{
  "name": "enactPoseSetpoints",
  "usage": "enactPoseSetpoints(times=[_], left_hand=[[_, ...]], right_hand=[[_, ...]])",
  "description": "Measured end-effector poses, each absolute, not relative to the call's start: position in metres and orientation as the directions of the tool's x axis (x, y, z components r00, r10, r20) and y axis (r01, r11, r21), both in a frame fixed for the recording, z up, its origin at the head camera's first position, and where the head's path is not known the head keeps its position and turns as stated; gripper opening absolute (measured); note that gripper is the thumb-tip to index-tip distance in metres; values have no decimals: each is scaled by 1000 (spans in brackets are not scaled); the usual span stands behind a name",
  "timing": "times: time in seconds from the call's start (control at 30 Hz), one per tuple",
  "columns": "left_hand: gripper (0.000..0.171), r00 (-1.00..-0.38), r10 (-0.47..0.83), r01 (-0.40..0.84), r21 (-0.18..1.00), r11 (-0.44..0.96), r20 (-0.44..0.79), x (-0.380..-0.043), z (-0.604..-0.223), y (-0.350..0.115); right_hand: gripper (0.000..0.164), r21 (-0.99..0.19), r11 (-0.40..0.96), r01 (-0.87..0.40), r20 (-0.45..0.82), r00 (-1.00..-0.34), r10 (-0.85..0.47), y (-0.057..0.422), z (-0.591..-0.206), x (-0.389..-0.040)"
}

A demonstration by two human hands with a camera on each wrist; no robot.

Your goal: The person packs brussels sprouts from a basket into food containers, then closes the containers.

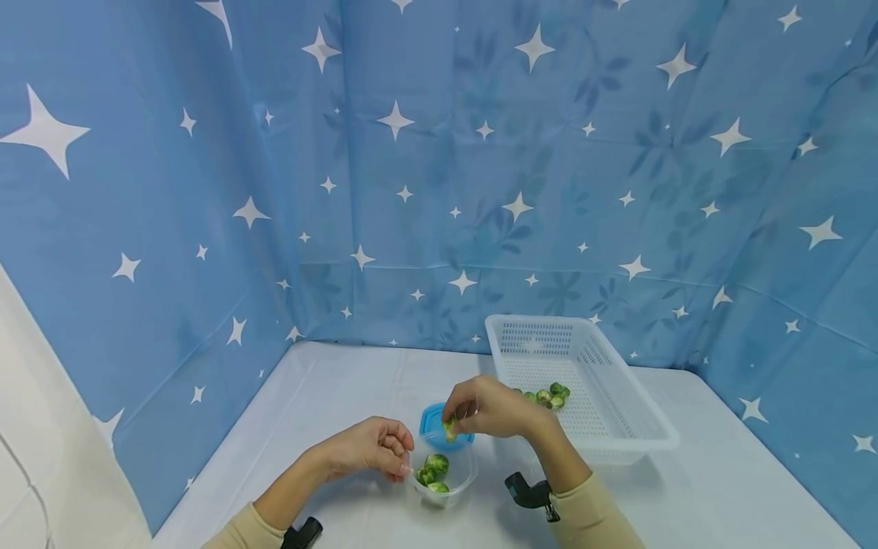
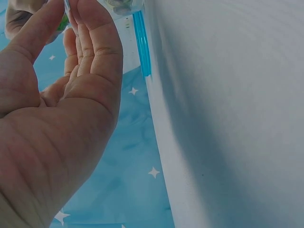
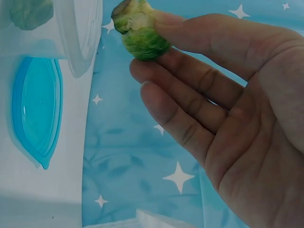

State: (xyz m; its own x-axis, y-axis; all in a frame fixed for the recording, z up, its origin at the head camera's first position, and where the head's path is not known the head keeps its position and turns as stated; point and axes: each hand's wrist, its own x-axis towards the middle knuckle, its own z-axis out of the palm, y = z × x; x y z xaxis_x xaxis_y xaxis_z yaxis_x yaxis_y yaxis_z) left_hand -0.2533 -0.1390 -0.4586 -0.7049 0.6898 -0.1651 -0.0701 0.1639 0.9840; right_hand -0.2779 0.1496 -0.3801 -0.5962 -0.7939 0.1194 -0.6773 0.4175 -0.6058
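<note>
My right hand (image 1: 495, 408) pinches a Brussels sprout (image 3: 140, 33) between thumb and fingers, above the far side of a small clear plastic container (image 1: 468, 476). Several Brussels sprouts (image 1: 436, 463) lie inside that container. On its left, my left hand (image 1: 373, 448) pinches the container's rim between thumb and fingertips. In the left wrist view the left hand (image 2: 80, 104) fills much of the frame, and the container shows only partly at the top. A blue lid (image 1: 432, 419) lies on the table just behind the container, partly hidden by the right hand.
A white perforated basket (image 1: 617, 396) stands at the back right, with several Brussels sprouts (image 1: 557, 393) at its left side, partly behind the right forearm. A white cloth covers the table (image 1: 357, 374). Blue star-patterned curtains (image 1: 425, 168) surround its back and sides.
</note>
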Motion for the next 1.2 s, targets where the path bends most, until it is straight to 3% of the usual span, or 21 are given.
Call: enactPoseSetpoints(times=[0.27,0.8,1.2], left_hand=[[45,-714,681,-74,984,160,-164,-253,-459,-138],[45,-703,692,-72,985,160,-164,-254,-459,-139],[44,-702,694,-76,986,150,-160,-254,-458,-138]], right_hand=[[16,-568,438,-697,79,-576,-814,143,-379,-272],[16,-581,513,-632,-23,-617,-787,133,-382,-264],[17,-537,551,-639,-84,-609,-789,125,-385,-259]])
